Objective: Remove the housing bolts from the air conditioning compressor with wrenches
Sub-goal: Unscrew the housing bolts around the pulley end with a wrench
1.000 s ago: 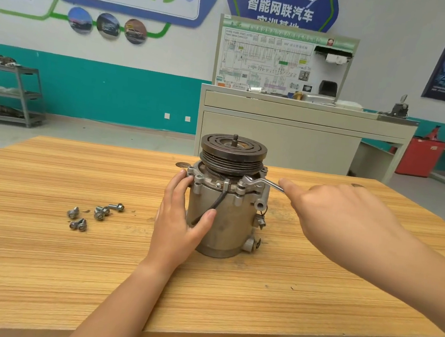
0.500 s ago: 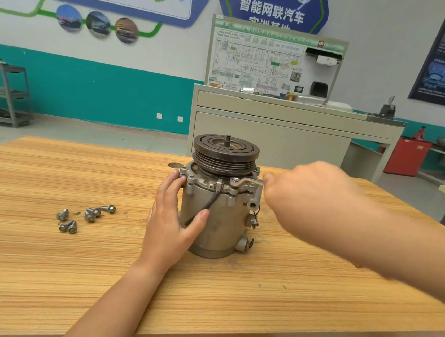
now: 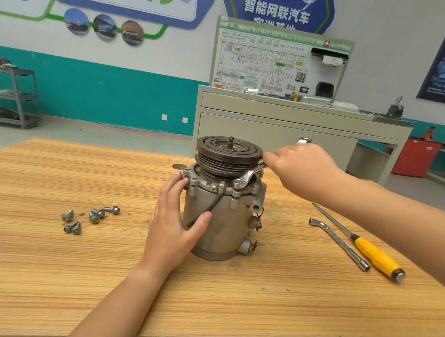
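Note:
The grey compressor (image 3: 223, 224) stands upright in the middle of the wooden table (image 3: 37, 272), its dark pulley (image 3: 228, 152) on top. My left hand (image 3: 176, 224) wraps around the left side of its body, thumb across the front. My right hand (image 3: 302, 166) grips a silver wrench (image 3: 249, 175) whose ring end sits on a housing bolt (image 3: 237, 182) at the front right of the flange; the wrench's far end sticks out behind my fingers. Several removed bolts (image 3: 88, 216) lie loose on the table to the left.
A bent L-shaped socket wrench (image 3: 340, 244) and a yellow-handled screwdriver (image 3: 372, 254) lie on the table to the right. A grey cabinet (image 3: 290, 120) with a diagram board stands behind the table, and a metal shelf rack (image 3: 8, 94) at far left.
My right hand has swung the wrench handle from the front right toward the back, rising up beside the pulley. The left hand kept its hold on the compressor.

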The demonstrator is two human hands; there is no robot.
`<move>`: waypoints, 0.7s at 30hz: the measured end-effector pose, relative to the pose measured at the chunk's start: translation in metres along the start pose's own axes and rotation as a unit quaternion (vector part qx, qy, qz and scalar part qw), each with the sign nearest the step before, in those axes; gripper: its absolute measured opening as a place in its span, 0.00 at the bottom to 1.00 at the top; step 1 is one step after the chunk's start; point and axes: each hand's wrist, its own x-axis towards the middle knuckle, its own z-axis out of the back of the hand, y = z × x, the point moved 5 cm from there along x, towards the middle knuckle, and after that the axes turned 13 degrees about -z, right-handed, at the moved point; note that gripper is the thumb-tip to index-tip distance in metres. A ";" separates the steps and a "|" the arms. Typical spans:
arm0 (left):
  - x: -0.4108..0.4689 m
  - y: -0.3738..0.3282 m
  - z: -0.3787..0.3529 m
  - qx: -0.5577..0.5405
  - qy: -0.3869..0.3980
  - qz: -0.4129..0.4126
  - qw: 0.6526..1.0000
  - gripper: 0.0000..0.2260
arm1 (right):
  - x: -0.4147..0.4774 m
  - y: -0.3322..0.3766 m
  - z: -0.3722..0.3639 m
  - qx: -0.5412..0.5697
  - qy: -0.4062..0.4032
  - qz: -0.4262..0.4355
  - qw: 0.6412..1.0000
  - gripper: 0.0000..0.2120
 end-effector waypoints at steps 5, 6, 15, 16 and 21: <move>0.001 0.001 -0.001 -0.002 -0.002 -0.001 1.000 0.34 | -0.042 -0.020 0.032 0.198 -0.129 -0.121 0.964 0.10; 0.001 0.000 -0.001 -0.002 -0.003 -0.001 1.000 0.34 | -0.052 -0.020 0.042 0.202 -0.135 -0.127 0.962 0.10; 0.000 0.000 0.000 0.003 -0.004 -0.001 1.000 0.34 | -0.077 0.011 0.039 0.040 0.064 -0.062 0.995 0.17; 0.000 0.000 0.000 0.003 -0.004 -0.001 1.000 0.34 | -0.075 0.011 0.039 0.036 0.061 -0.066 0.995 0.18; 0.001 -0.001 0.000 0.000 -0.002 0.003 1.000 0.35 | -0.074 0.010 0.045 0.031 0.055 -0.070 0.996 0.18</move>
